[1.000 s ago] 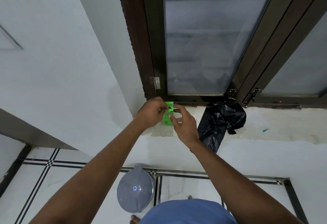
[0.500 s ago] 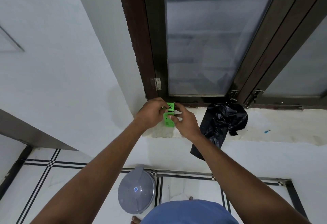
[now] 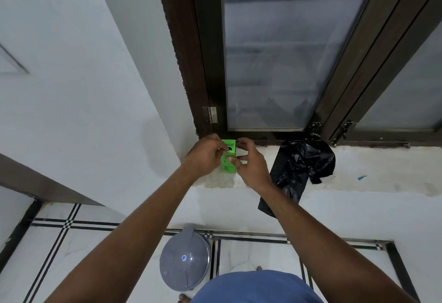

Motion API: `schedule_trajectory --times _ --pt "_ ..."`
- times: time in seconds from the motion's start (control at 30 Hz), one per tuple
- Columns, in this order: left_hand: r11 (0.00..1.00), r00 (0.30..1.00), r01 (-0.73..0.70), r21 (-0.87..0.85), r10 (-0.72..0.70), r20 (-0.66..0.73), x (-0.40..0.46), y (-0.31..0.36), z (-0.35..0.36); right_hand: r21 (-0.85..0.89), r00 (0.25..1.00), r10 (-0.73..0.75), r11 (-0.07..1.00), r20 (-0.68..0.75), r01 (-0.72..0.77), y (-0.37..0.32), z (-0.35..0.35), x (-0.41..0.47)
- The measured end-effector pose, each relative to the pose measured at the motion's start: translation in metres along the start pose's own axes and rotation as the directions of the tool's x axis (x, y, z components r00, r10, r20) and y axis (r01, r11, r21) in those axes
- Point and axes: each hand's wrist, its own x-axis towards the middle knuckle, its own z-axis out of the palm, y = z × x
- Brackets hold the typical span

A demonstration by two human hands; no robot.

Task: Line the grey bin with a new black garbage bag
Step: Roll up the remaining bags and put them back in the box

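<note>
A small green box with black print stands on the white window sill. My left hand grips its left side and my right hand holds its right side, thumb on the front. A crumpled black garbage bag lies on the sill to the right and hangs over the edge. The grey bin, its domed lid shut, stands on the floor below, between my arms.
A dark wooden window frame with frosted panes rises behind the sill. A white wall is at the left. The floor has white tiles with black lines. My bare toes show beside the bin.
My right hand has slid slightly along the green box, with the fingers resettling on it. The box and the black bag stay where they were.
</note>
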Motion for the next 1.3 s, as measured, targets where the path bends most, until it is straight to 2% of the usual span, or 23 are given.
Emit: schedule_trajectory --times 0.1,0.27,0.4,0.57,0.77,0.93,1.0,1.1,1.2,1.3 --pt "1.0 1.0 0.006 -0.025 -0.007 -0.027 -0.001 0.001 0.004 -0.061 0.998 -0.05 0.997 -0.048 0.047 0.0 0.003 -0.003" --pt "1.0 0.994 -0.028 0.012 0.029 -0.105 -0.012 0.002 0.014 -0.253 0.966 -0.235 0.946 -0.106 0.202 0.004 0.005 -0.011" --pt "1.0 0.992 -0.019 0.02 0.021 -0.126 -0.02 0.002 0.022 -0.31 0.954 -0.276 0.922 -0.114 0.23 0.013 0.008 -0.014" --pt "0.998 0.989 -0.009 0.07 0.019 -0.145 -0.019 0.0 0.021 -0.392 0.937 -0.338 0.876 -0.084 0.281 0.011 0.006 -0.014" --pt "0.983 0.992 -0.024 0.182 0.046 -0.117 -0.017 0.002 0.018 -0.541 0.906 -0.424 0.766 -0.016 0.348 0.002 -0.008 -0.016" --pt "0.988 0.991 -0.026 0.15 0.045 -0.126 -0.018 0.007 0.022 -0.382 0.935 -0.355 0.862 0.015 0.333 -0.003 -0.014 -0.01" --pt "0.991 0.991 0.004 0.136 0.014 -0.134 -0.018 0.008 0.022 -0.257 0.97 -0.235 0.936 0.058 0.242 -0.004 -0.013 -0.007" --pt "0.991 0.984 0.018 0.136 0.007 -0.18 -0.019 0.008 0.023 -0.109 0.988 0.007 0.994 0.153 0.009 -0.002 -0.009 -0.003" --pt "0.983 0.981 -0.013 0.182 0.048 -0.19 -0.023 0.006 0.028 -0.14 0.973 0.098 0.988 0.211 -0.069 0.0 -0.003 0.001" --pt "0.993 0.97 0.017 0.116 0.012 -0.245 -0.027 0.002 0.038 -0.163 0.986 0.055 0.986 0.16 -0.028 0.0 -0.001 0.007"
